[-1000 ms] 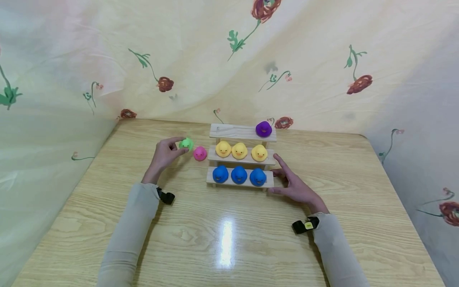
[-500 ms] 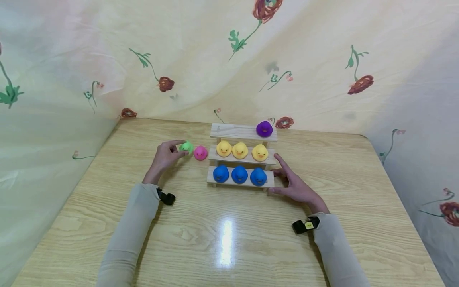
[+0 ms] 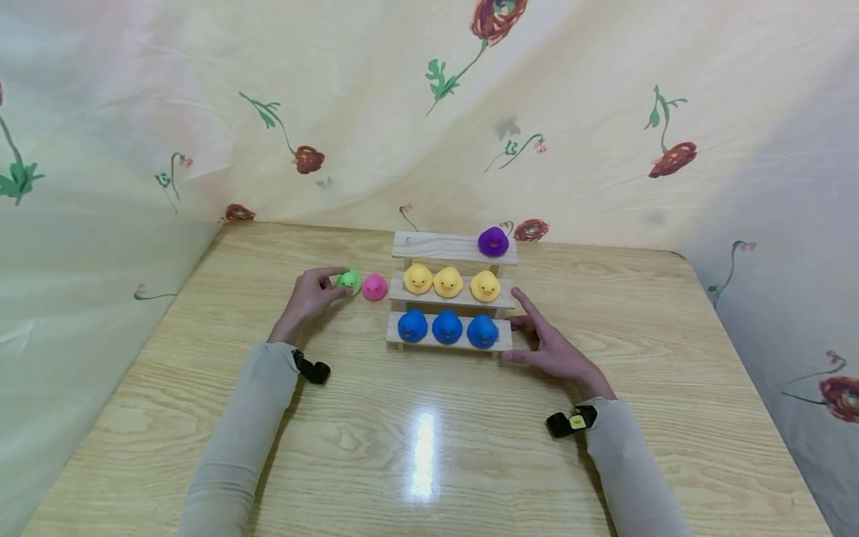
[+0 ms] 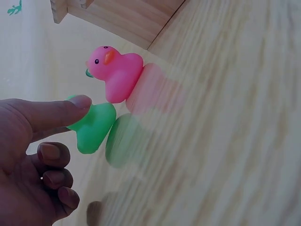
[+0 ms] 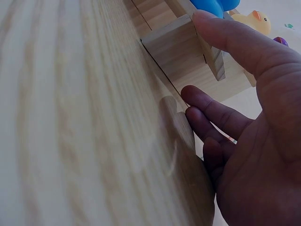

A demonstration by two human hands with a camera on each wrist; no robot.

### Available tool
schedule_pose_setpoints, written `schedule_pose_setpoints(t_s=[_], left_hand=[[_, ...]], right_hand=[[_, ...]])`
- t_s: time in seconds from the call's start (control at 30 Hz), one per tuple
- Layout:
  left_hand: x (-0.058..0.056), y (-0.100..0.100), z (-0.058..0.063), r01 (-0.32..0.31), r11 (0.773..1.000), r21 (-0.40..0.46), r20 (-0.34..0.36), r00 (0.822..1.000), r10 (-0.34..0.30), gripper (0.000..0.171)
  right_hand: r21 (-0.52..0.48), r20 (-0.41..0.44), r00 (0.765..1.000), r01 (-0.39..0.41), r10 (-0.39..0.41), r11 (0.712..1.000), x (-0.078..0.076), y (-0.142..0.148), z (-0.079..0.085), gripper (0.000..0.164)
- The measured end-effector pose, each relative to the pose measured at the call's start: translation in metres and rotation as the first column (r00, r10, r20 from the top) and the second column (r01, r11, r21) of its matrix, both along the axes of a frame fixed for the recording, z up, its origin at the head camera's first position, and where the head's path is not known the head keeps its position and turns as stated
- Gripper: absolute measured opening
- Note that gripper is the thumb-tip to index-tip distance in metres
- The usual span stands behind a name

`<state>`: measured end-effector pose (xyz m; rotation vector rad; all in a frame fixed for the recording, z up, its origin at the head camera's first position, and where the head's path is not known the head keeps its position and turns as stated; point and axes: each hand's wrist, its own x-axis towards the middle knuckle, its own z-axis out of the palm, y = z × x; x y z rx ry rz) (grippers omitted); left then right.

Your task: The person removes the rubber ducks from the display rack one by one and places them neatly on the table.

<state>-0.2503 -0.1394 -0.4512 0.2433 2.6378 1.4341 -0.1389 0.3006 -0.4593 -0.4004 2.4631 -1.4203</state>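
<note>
My left hand (image 3: pixel 313 294) pinches a green rubber duck (image 4: pixel 97 127) between thumb and fingers, low at the table left of the rack. Right beside it sits a pink rubber duck (image 4: pixel 121 75), upright on the table. The three-step wooden rack (image 3: pixel 436 245) carries a purple duck (image 3: pixel 493 242) at the right of its top step. Three yellow ducks (image 3: pixel 447 282) line the middle step, and three blue ducks (image 3: pixel 447 327) the bottom one. My right hand (image 3: pixel 553 350) rests at the rack's right end, fingers spread, thumb tip at the bottom step's edge.
The rack stands toward the back of a wood-grain table (image 3: pixel 376 440). Behind it and at both sides hangs a flowered cloth (image 3: pixel 376 112). A black strap with a small camera sits on each wrist.
My left hand has lowered the green duck, bringing it down from a little farther back to beside the pink one. My right hand and the rack have stayed put.
</note>
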Motion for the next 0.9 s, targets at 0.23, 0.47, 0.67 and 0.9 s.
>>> schedule_pose_setpoints(t_s=[0.23,0.47,0.67,0.9], left_hand=[[-0.0012,-0.0015,-0.0033,0.009,1.000,0.003,-0.008,1.000,-0.009,0.047],[-0.0020,-0.0025,-0.0047,0.010,1.000,0.007,-0.002,1.000,-0.010,0.048],[-0.0021,-0.0029,-0.0057,0.000,1.000,0.009,0.015,1.000,0.000,0.049],[0.0003,-0.0025,-0.0029,0.001,1.000,0.019,0.015,1.000,-0.001,0.053]], right_hand=[[0.007,-0.001,1.000,0.001,-0.001,1.000,0.0000,-0.0001,-0.0015,0.108],[0.025,0.003,1.000,0.010,-0.010,1.000,-0.0005,0.0006,-0.0014,0.108],[0.017,0.001,1.000,0.007,-0.007,1.000,-0.0011,0.0010,-0.0030,0.108],[0.028,0.005,1.000,0.017,-0.017,0.999,-0.0006,0.0004,-0.0021,0.107]])
